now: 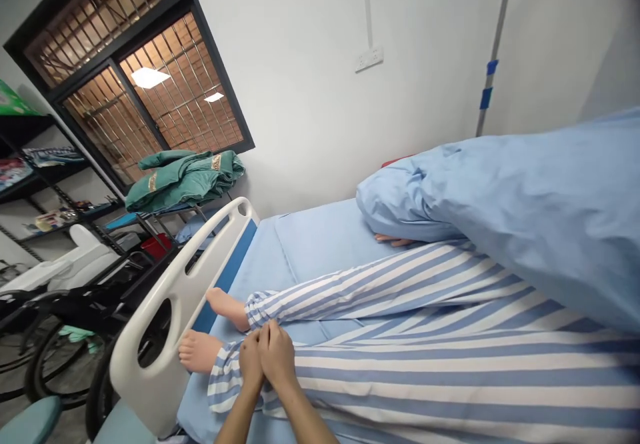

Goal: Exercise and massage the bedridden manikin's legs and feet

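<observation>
The left hand (250,362) and right hand (277,355) lie pressed together on the striped trouser leg (400,364) near its cuff, just beside a bare foot (199,351) by the white bed rail (167,337); whether the grip pinches cloth is hard to tell; a blue quilt (525,217) hides the lying figure's upper body.

tag on the green folded cloth (216,162): gold-edged, upper middle of the frame, lettering too tiny to make out
packages on the wire shelf (53,157): upper left, colourful print, nothing readable
readable text: none that I can see
</observation>
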Demonstrator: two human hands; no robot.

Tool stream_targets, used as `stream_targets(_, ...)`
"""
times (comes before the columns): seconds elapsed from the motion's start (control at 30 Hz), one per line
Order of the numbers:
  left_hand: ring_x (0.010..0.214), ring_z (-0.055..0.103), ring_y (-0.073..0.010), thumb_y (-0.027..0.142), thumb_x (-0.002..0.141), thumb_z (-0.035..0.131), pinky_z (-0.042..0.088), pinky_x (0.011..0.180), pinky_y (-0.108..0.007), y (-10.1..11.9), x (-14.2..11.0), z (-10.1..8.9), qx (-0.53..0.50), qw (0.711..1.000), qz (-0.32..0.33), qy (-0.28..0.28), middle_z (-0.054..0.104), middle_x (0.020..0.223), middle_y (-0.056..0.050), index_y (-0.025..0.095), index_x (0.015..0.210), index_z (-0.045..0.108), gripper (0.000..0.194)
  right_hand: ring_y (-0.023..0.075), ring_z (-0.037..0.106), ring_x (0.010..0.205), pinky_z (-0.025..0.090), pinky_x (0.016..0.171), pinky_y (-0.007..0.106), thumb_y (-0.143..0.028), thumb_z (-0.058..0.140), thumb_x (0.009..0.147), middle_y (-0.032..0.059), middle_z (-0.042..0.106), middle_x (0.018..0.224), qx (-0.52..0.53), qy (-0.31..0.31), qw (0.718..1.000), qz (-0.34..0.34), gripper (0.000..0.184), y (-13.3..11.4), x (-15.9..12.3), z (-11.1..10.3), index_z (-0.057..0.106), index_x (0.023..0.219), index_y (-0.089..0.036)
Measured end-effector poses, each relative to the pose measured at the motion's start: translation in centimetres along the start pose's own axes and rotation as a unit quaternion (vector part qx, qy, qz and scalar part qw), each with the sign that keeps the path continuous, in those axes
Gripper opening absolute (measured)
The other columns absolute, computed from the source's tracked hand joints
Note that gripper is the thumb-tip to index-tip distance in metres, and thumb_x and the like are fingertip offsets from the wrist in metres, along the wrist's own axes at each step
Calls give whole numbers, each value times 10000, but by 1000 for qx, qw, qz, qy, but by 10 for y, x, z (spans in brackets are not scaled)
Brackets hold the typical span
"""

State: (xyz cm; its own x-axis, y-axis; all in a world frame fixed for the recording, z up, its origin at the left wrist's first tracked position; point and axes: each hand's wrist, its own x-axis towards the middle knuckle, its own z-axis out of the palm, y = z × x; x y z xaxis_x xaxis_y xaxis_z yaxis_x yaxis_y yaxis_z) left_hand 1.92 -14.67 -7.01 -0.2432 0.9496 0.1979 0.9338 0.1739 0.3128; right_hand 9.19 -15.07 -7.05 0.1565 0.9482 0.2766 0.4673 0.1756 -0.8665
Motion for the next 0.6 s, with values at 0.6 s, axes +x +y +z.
stream_targets(0.6, 674, 564, -152, 284, 828, 382, 287, 610, -248, -7, -17, 25, -92, 994, -22, 47, 669, 706, -44, 198, 682, 634, 304, 161, 486, 536, 260, 532, 257, -412, 303, 856, 22, 549, 549, -71, -93, 991, -60, 358, 10, 7, -21, 454, 611, -199)
